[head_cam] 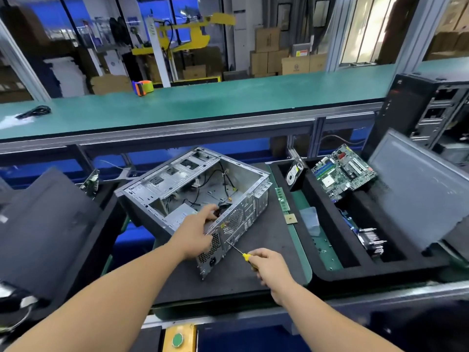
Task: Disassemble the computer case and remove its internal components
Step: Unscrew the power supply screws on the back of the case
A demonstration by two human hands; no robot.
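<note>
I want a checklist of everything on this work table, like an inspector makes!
Surface: dark foam mat on a green bench.
Job's things: open grey metal computer case on its side; green motherboard in the black foam tray.
Clutter: green memory stick beside the case.
Grippers: left hand holds the case's rear edge; right hand grips a yellow-handled screwdriver, tip at the rear panel.
Cables: black wires inside the case.
Surroundings: cardboard boxes behind.

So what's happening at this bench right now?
A person is taking apart an open computer case lying on a dark foam mat. The left hand grips the case's rear edge, while the right hand holds a yellow-handled screwdriver with its tip at the rear panel. A motherboard already sits in the tray to the right.
</note>
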